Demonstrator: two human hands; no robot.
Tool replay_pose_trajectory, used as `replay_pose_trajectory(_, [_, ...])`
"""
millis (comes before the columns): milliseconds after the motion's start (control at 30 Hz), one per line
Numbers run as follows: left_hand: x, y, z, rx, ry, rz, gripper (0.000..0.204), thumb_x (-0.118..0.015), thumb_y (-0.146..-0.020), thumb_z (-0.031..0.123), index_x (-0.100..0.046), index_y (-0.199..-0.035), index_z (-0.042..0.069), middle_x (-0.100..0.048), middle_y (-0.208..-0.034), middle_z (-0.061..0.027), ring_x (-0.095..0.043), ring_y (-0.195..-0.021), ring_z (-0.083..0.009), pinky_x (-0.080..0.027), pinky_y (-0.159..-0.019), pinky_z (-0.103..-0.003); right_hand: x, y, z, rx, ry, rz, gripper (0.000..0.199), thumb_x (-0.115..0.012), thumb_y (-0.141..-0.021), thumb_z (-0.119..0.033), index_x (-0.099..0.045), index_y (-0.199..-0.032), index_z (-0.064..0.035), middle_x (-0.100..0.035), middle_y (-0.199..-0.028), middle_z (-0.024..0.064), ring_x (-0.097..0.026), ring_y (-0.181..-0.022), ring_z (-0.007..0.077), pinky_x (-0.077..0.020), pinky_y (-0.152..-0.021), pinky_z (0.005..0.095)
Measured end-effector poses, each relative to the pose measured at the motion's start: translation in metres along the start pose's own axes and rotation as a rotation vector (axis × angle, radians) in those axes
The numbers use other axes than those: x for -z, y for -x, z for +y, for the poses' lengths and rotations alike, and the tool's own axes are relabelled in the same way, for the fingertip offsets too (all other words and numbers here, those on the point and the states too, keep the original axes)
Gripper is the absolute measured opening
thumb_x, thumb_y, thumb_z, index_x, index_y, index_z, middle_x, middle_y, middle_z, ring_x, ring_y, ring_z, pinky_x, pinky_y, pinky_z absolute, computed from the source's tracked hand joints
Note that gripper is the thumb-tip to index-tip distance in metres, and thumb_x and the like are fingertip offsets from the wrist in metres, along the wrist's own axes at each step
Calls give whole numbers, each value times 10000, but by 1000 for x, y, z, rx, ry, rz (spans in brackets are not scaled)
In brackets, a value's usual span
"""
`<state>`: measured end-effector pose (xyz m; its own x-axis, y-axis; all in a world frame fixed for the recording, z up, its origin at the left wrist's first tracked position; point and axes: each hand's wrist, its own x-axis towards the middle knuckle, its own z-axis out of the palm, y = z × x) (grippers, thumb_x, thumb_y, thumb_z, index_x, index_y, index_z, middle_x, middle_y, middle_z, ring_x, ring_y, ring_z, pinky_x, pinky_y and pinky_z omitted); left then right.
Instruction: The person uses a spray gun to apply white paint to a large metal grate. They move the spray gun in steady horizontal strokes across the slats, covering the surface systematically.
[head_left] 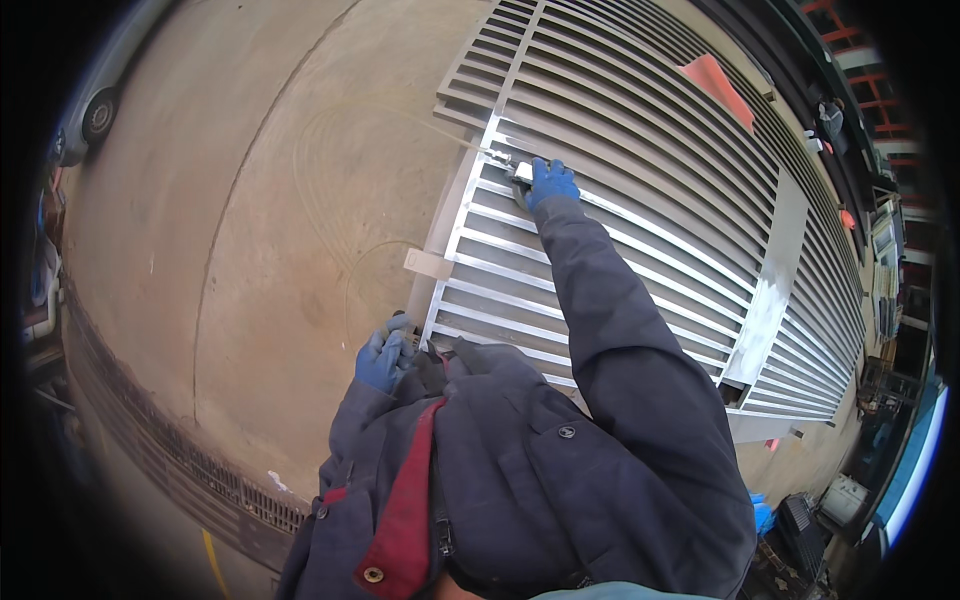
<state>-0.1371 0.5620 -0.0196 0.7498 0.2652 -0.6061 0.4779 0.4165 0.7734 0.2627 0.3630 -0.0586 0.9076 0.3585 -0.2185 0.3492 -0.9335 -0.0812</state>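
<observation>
My right hand (553, 182), in a blue glove, is closed over a small air-powered sander or grinder (521, 174). The tool rests on the slatted metal frame (560, 255), near its left edge rail; the glove hides much of its body. From its fitting a thin translucent air hose (440, 131) runs left. Close to the frame's near left corner is my left hand (380, 357), gloved in blue and grey, its fingers curled. A small dark tip shows at those fingers, but what it belongs to is unclear. Slats around the right hand look brighter than the dull grey ones farther off.
A light tan card-like piece (428, 264) sits at the frame's left edge. Orange-red cloth (718, 88) lies on the far slats. The hose loops over the concrete floor (270, 220). A drain grate (240, 485) crosses lower left; a parked car (100, 100) stands far left.
</observation>
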Motion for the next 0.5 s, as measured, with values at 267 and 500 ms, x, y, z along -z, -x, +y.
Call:
replay_pose_trajectory(267, [10,7,-7,-52,45,38,413,-513,-1107,297,-550,-1428,40,-657,-811,-24,-581,-660,-91,-485,-635,-232,-16,-4,-73,94,-30,-22,485,-720,-925,-311,-564,-1373,-207,-535,-1374,165,-579,-1238,376,-543,-959,521])
replay_pose_trajectory(500, [0,9,-5,3,104,10,372,-470,-1109,186,-524,-1447,41,-581,-775,8,-483,-635,-61,-406,-600,-218,0,13,-4,-207,-108,53,576,-748,-890,-467,-591,-1329,-127,-500,-1407,251,-574,-1227,438,-530,-972,556])
